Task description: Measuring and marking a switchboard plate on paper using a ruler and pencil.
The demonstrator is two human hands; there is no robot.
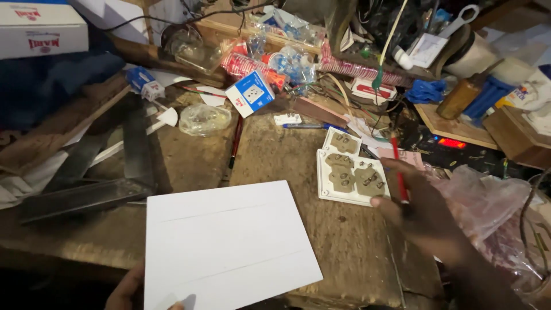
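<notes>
While the left hand (129, 290) pinches the white sheet (227, 247), the right grip (419, 209) closes around a red pencil (397, 169).

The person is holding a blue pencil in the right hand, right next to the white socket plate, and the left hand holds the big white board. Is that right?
Not quite. The head view shows the pencil in the right hand is red, not blue. The rest fits: it is beside the white socket plate, and the left hand holds the big white board at its lower left corner.

Socket plate (351, 175) right of sheet (227, 247)
</notes>
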